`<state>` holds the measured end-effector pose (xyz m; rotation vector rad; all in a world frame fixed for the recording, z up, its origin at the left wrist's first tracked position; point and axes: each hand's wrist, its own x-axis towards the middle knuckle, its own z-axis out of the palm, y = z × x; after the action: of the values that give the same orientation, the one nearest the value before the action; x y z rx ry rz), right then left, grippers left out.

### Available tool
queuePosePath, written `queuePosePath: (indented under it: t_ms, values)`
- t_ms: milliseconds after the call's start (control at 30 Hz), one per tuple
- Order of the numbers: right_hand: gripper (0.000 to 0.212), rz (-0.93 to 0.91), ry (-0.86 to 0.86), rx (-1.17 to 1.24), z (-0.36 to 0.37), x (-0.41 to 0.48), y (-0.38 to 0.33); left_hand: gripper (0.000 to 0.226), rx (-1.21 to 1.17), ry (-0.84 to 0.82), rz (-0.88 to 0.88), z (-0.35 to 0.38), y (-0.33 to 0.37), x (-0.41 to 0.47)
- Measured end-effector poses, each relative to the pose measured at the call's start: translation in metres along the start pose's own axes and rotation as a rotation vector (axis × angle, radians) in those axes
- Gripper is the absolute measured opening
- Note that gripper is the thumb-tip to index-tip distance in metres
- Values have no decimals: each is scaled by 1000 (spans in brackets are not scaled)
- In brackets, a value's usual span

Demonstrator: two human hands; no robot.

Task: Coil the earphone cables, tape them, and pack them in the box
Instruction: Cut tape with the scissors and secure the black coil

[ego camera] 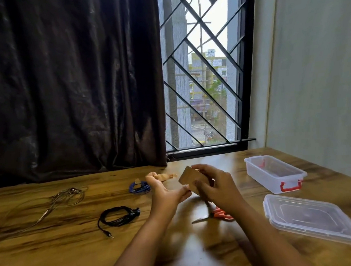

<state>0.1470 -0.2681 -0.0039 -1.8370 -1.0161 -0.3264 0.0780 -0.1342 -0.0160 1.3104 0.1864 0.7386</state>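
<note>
My right hand (214, 187) grips a brown tape roll (191, 178) above the middle of the wooden table. My left hand (166, 193) is beside it, its thumb touching the roll's lower edge and its fingers curled on a tan strip of tape (166, 176) pulled out to the left. Just left of my left hand lies a blue coiled earphone cable (139, 187) with a piece of tape on it. A black coiled earphone cable (120, 216) lies nearer me, its plug trailing out. A grey earphone cable (65, 197) lies loose at the far left. The clear box (275, 173) with red latches stands open at the right.
Orange-handled scissors (217, 215) lie on the table under my right wrist. The box's clear lid (311, 219) lies flat at the near right. A dark curtain (69, 84) and a barred window (204, 79) stand behind the table, with a wall on the right.
</note>
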Motion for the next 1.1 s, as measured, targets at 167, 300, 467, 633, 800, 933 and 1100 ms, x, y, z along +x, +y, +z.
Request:
queuePosePath:
  t_ms: [167, 300, 467, 633, 800, 933, 1100]
  values:
    - [44, -52, -51, -356, 4, -2, 9, 79, 460, 70, 90, -8, -14, 3]
    - [38, -40, -120, -490, 9, -4, 17, 64, 486, 100, 90, -14, -13, 8]
    - [28, -30, -108, -623, 8, -6, 13, 57, 575, 82, 122, -17, -12, 5]
    - [24, -101, -62, -746, 11, -6, 4, 55, 713, -22, 172, -15, -14, 0]
    - [28, -168, 29, -981, 33, -4, -5, 51, 809, -58, 230, -14, -12, -5]
    - [39, -191, 46, -1050, 38, -5, 1, 46, 855, -99, 275, -15, -10, -10]
    - [45, -222, 67, -1034, 38, -3, 2, 48, 894, -118, 300, -16, -10, -10]
